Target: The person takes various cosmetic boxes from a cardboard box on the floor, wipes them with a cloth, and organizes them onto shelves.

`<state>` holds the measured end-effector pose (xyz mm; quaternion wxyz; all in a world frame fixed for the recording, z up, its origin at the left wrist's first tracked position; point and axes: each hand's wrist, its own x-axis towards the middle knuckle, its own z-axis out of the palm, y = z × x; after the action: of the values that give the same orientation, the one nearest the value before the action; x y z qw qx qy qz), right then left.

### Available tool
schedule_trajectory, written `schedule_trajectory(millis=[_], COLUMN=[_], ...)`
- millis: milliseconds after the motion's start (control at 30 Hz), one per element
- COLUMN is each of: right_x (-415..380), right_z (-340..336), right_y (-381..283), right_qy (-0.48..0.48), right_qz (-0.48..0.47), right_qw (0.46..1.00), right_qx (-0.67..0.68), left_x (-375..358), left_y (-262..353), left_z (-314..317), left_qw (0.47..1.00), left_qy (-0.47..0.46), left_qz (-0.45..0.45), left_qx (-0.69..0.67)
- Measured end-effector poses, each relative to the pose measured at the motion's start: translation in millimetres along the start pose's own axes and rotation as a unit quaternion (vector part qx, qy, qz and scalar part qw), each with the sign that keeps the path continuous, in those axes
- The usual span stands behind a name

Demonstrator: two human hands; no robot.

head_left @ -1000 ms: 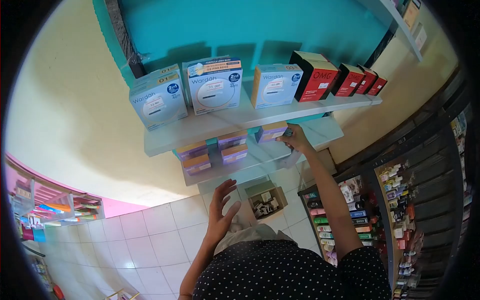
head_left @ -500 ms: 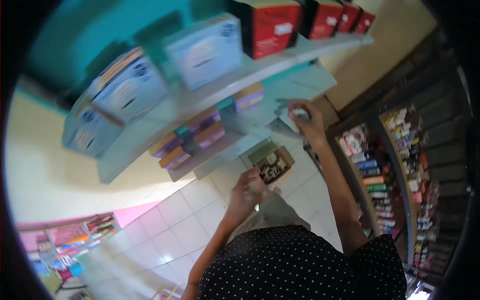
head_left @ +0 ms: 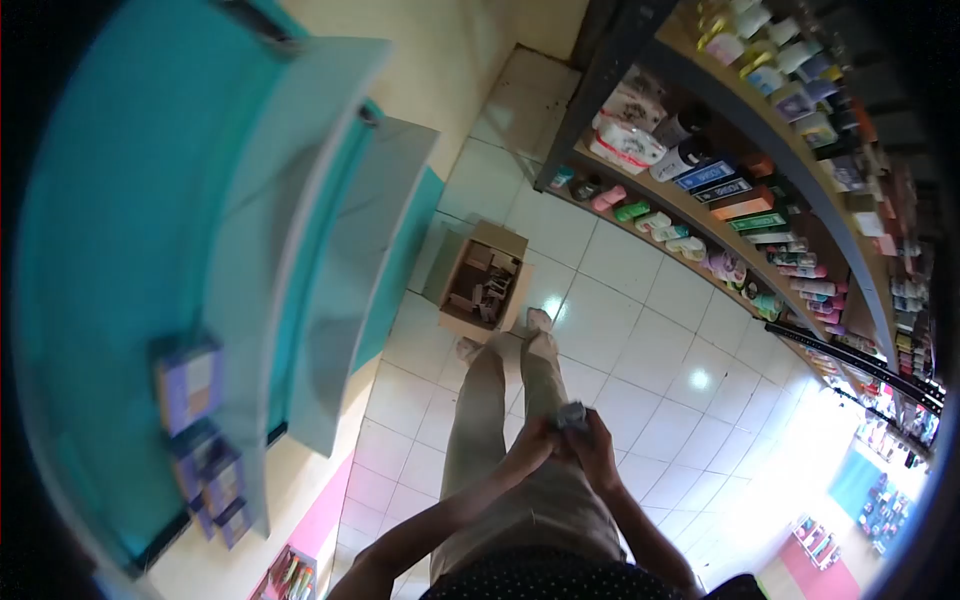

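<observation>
Head view: purple boxes (head_left: 190, 385) sat at far left, the open carton (head_left: 500, 238) on the floor nearer the middle. The left hand (head_left: 536, 440) was curled in, against the grey item (head_left: 572, 414) held between both hands before the thighs. It looked light, probably stiff, best pinched by its sides. The right hand (head_left: 594, 448) closed round it, forearm angled inward.

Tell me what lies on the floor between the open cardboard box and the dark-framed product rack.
Only bare white tiles between the cardboard box and product rack, in the head view.
</observation>
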<state>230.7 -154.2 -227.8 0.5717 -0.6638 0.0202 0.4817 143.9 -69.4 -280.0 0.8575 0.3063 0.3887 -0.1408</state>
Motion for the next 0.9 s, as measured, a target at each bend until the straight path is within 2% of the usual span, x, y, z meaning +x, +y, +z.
schedule_trajectory(millis=[33,100,133,167,200,233,267,300,333,367,433,500,533,600,633,700,767,833,900], right_x=[7,8,7,6,4,0,-7,-15,-13,-16,-31,-41,-40,-42,-42,-39,-34,-30,-28], right_z=[-11,-38,-49,-59,-72,-85,-100,-110,-112,-120,-135,-142,-139,-128,-124,-117,-112,-109,-109], right_y=[14,49,60,71,88,104,120,131,135,144,172,183,184,183,185,190,189,189,191], right_qy=[0.006,0.101,0.155,0.206,0.238,0.268,0.271,0.276,0.31,0.314,0.346,0.348,0.347,0.348,0.345,0.34,0.331,0.324,0.309], right_qz=[0.012,0.126,0.168,0.207,0.222,0.236,0.227,0.22,0.241,0.255,0.285,0.326,0.325,0.335,0.341,0.345,0.378,0.355,0.333], right_qw=[1.0,0.987,0.974,0.956,0.945,0.934,0.935,0.934,0.917,0.91,0.884,0.865,0.862,0.856,0.855,0.856,0.844,0.858,0.865], right_qx=[0.002,0.001,-0.003,-0.01,-0.019,-0.028,-0.039,-0.052,-0.07,-0.094,-0.136,-0.16,-0.173,-0.186,-0.184,-0.179,-0.187,-0.184,-0.215], left_x=[22,68,101,141,164,199,223,254,275,291,340,358,368,380,382,381,380,379,385], left_y=[-2,-13,-44,-71,-66,-73,-57,-67,-51,-41,-55,-38,-31,-30,-38,-45,-47,-40,-34], left_z=[-12,-40,-66,-104,-125,-157,-187,-219,-235,-248,-296,-294,-293,-295,-297,-301,-304,-301,-298], left_qw=[1.0,0.984,0.974,0.928,0.864,0.882,0.806,0.819,0.817,0.748,0.648,0.596,0.601,0.676,0.678,0.682,0.677,0.671,0.699], left_qy=[0.0,-0.149,-0.07,-0.002,0.127,0.184,0.192,0.234,0.237,0.246,0.284,0.288,0.282,0.177,0.173,0.213,0.208,0.208,0.204], left_qz=[-0.013,-0.089,0.072,0.204,0.275,0.172,0.143,0.144,0.058,0.141,0.23,0.222,0.214,0.092,0.087,0.198,0.2,0.207,0.25], left_qx=[-0.003,0.047,0.205,0.312,0.402,0.398,0.542,0.504,0.523,0.6,0.668,0.716,0.717,0.71,0.709,0.672,0.676,0.681,0.638])
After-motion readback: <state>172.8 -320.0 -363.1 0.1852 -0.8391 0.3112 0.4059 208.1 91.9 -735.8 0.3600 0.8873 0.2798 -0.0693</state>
